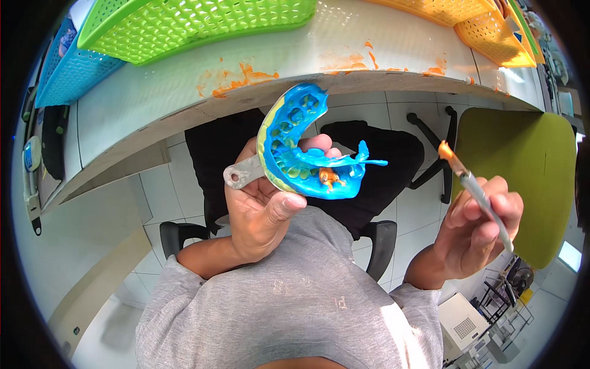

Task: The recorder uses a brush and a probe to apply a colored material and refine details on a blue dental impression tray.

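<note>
We've got the L hand clamped on the mould, thumb in front, fingers behind; it's up over the lap, just off the bench edge. Mould = a horseshoe of glossy, rubbery blue w/ rows of tooth-shaped pits, yellow-green at the outer rim & in some pits, ragged blue strands sticking out on the R side. Its flat grey tab has a round hole. A shiny blob of orange paste sits in the R-hand arm. Our R hand, well apart, has its fingers closed round a slim, smooth grey spatula, tilted, tip smeared w/ orange. On the bench: rough orange smears nr the edge, plus a perforated green plastic basket.
</note>
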Tool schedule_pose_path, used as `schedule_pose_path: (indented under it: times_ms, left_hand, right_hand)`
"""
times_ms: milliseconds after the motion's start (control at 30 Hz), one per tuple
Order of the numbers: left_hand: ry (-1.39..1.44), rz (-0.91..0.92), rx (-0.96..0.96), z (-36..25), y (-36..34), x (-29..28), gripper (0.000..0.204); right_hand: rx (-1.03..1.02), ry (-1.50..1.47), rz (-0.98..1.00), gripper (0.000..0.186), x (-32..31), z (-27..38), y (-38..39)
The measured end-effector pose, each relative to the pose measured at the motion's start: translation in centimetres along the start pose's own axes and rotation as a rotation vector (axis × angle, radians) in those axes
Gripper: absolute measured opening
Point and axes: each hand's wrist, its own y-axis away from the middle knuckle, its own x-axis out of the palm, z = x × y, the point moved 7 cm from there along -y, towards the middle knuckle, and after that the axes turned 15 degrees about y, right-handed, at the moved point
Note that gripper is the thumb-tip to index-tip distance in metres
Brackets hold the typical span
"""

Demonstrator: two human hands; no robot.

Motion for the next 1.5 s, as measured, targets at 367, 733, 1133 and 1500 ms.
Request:
schedule_pose_path:
  times_ms: [367,733,1133,1500]
  left_hand:
    - [0.090,0.029,-0.121,0.3,0.0,0.5,0.059]
    - [0.070,0.020,-0.093,0.1,-0.2,0.9,0.063]
    - [0.079,0.004,-0.112,0.3,-0.4,0.8,0.077]
    - [0.078,0.002,-0.115,0.3,-0.4,0.8,0.078]
  right_hand:
    - [-0.188,0.066,0.226,0.020,2.1,2.8,-0.2]
    - [-0.169,0.257,0.367,0.015,3.8,1.6,-0.1]
    - [-0.100,0.217,0.276,0.024,3.7,1.2,0.1]
    - [-0.103,0.235,0.301,0.024,3.8,1.2,0.1]
